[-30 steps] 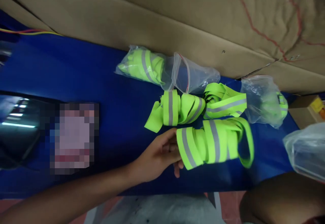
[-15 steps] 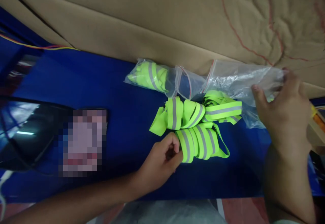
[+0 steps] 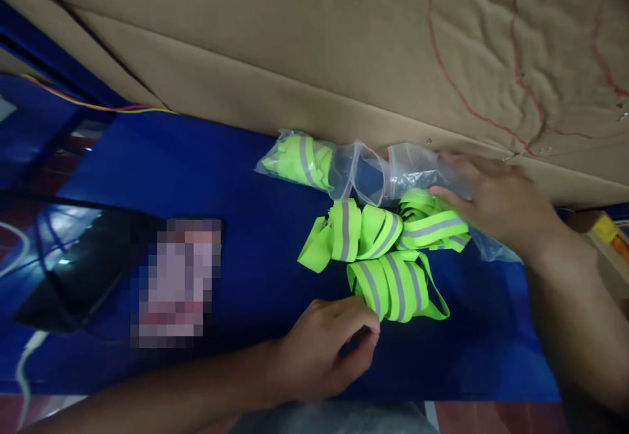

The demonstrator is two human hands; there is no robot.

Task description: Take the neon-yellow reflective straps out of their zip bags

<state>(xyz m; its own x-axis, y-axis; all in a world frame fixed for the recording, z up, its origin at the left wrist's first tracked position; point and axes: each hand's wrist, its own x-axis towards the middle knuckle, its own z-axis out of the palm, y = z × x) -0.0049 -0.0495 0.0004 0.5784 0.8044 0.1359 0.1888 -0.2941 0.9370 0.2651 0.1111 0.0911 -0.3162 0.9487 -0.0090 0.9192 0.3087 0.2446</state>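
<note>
Three bundles of neon-yellow straps with grey reflective stripes lie loose on the blue table (image 3: 206, 158). My left hand (image 3: 329, 349) is curled, with its fingertips pinched at the near-left end of the nearest bundle (image 3: 393, 286). My right hand (image 3: 491, 201) lies flat with fingers stretched out over a clear plastic bag (image 3: 417, 168). Its fingertips rest on the far right bundle (image 3: 432, 227). The middle bundle (image 3: 348, 231) lies untouched between them.
A further bundle sits sealed in a clear zip bag (image 3: 297, 158) against the brown cardboard sheet (image 3: 314, 47) at the back. A glossy black object (image 3: 78, 263) lies at the left, a small cardboard box (image 3: 602, 237) at the right edge. Red and yellow wires (image 3: 98, 105) run along the back left.
My right hand came in from the right holding the clear bag up, then lowered it flat onto the far bundle. My left hand drew the nearest bundle tighter and slid toward me.
</note>
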